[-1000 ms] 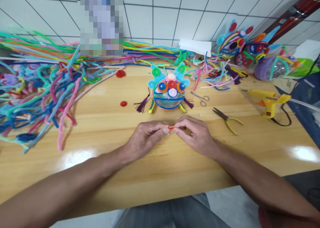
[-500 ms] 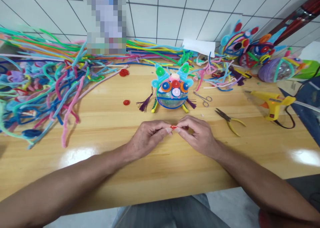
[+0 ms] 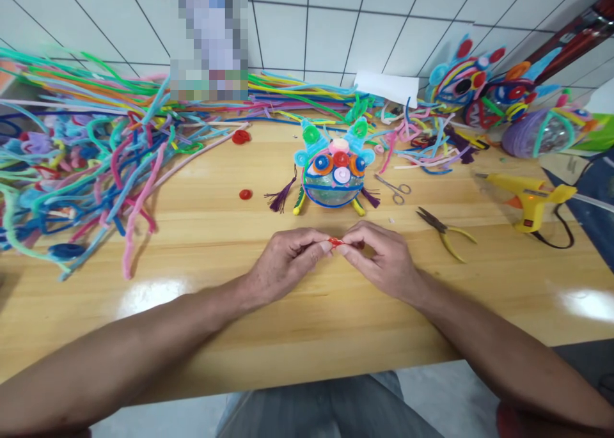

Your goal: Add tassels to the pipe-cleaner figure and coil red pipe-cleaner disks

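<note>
Between the fingertips of both hands is a small red piece (image 3: 335, 242), mostly covered by the fingers. My left hand (image 3: 292, 262) pinches its left side, and my right hand (image 3: 381, 256) pinches its right side. Just beyond the hands stands a colourful animal-head figure (image 3: 334, 172) with blue horns, orange-ringed eyes, yellow feet and purple tassels. Two red coils lie to its left, one farther back (image 3: 241, 137) and one nearer (image 3: 245, 195).
Small scissors (image 3: 396, 188), yellow-handled pliers (image 3: 446, 233) and a yellow glue gun (image 3: 527, 198) lie to the right. Tangled pipe cleaners (image 3: 110, 163) cover the left side. More figures (image 3: 463, 86) stand at the back right, near white paper (image 3: 387, 89).
The view has shifted slightly, so the tabletop things appear a little farther right. Both hands remain pinched on the red piece, of which slightly more shows.
</note>
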### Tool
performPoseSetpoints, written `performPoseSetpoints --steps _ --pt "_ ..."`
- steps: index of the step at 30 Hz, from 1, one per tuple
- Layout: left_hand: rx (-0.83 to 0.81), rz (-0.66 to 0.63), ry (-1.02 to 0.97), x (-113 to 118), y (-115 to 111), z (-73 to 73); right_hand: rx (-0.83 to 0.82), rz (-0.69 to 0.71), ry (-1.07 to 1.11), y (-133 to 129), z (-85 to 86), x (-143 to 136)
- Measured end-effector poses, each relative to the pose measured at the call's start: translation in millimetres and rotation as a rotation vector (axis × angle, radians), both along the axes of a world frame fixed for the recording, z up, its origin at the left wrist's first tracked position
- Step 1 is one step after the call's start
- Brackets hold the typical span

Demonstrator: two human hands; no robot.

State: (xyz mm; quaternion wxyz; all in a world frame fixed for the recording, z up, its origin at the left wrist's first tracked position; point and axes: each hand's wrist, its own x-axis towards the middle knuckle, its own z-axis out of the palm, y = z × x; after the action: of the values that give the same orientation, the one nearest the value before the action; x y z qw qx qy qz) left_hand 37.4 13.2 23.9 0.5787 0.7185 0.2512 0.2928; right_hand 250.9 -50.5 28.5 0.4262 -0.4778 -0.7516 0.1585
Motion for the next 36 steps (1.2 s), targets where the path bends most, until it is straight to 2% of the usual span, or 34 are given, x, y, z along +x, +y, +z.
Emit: performPoseSetpoints --steps 11,36 --pt "-0.019 -0.008 0.021 -0.1 0.8 -2.8 -0.001 0.004 -0.001 0.7 0.4 -0.2" --pt "0.008 0.011 0.083 -1.2 0.3 4.0 -0.055 -0.002 -0.021 0.5 -7.2 1.0"
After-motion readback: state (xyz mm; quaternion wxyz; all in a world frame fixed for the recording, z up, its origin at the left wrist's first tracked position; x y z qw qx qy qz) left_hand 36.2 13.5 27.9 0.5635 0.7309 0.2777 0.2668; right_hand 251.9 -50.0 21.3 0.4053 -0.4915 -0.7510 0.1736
